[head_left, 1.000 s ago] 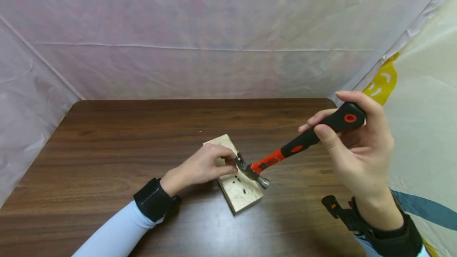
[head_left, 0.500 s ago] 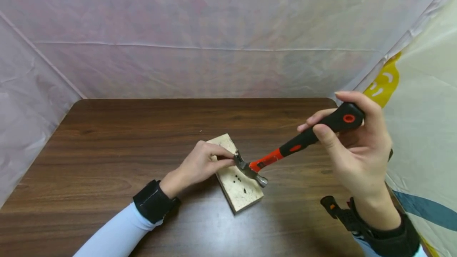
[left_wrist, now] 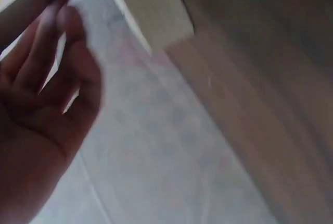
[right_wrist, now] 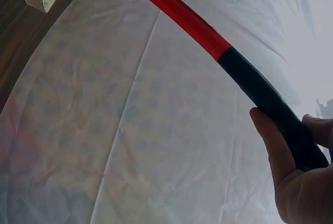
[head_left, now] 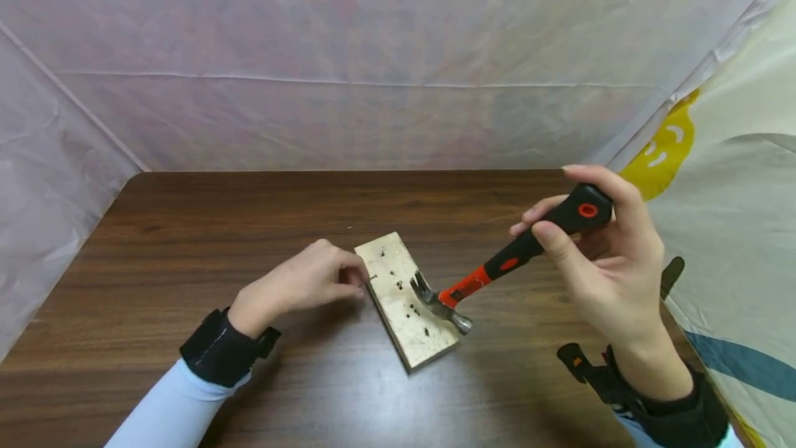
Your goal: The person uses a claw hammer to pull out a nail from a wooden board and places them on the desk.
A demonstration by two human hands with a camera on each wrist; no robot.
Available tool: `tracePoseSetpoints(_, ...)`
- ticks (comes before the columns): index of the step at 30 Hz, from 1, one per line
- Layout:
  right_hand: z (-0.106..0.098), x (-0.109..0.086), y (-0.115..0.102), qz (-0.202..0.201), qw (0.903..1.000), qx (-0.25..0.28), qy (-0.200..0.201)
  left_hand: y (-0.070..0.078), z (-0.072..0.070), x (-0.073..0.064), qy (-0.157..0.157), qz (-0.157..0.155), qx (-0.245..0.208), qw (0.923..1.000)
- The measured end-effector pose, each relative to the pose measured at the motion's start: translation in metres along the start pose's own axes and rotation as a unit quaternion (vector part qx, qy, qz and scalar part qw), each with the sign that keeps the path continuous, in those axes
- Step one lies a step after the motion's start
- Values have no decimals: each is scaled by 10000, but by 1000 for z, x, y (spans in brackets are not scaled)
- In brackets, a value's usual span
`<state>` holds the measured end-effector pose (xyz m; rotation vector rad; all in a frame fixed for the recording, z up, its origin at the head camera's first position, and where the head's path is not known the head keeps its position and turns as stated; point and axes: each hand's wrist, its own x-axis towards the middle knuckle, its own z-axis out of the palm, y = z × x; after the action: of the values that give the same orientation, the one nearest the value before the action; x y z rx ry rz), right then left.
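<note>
A claw hammer [head_left: 472,285] with a black and red handle hangs over a pale wooden board [head_left: 401,323]. The right hand [head_left: 612,261] grips the end of its handle, and the right wrist view also shows the handle [right_wrist: 260,86] in the fingers. The hammer head [head_left: 438,301] lies over the board's right edge. At the board's left edge is the left hand [head_left: 298,285], its fingers bent. Beside its fingertips shows a small nail [head_left: 373,277]; whether it is held or stands in the board I cannot tell. The left wrist view is blurred. Several dark nails or holes dot the board.
The board lies slantwise on a brown wooden table [head_left: 186,240]. A pale cloth [head_left: 342,123] hangs behind the far edge, and another sheet with yellow and blue patterns [head_left: 734,240] is on the right. Both wrists wear black straps.
The left hand has moved left from the hammer's claw to the board's left edge, uncovering the board's nails. The right hand and hammer handle have shifted slightly left.
</note>
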<state>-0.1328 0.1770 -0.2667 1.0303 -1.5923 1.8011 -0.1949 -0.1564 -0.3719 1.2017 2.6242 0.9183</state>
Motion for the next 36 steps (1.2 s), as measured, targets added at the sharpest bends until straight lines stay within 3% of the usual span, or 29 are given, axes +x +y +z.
tracePoseSetpoints(3,0,0,0,34,10000,-62,12,-5,-9,-9,-490,-369,406,9973)
tracePoseSetpoints(7,0,0,1,84,9999,-106,14,-11,-14,-19,-747,-898,787,9900)
tracePoseSetpoints(13,-1,1,1,34,9998,-188,-59,-20,-16,-29,-595,-1651,1006,9793)
tracePoseSetpoints(18,-2,1,3,79,9993,-303,-179,-30,-19,-34,-426,-2134,969,9712)
tracePoseSetpoints(23,-2,-1,5,117,9988,-371,-299,-39,-18,-39,-448,-2591,987,9597)
tracePoseSetpoints(28,-1,-1,5,121,9985,-397,-347,-47,-17,-47,-474,-2807,987,9535)
tracePoseSetpoints(36,-1,-1,3,167,9977,-523,-408,-51,-19,-50,-412,-2888,967,9516)
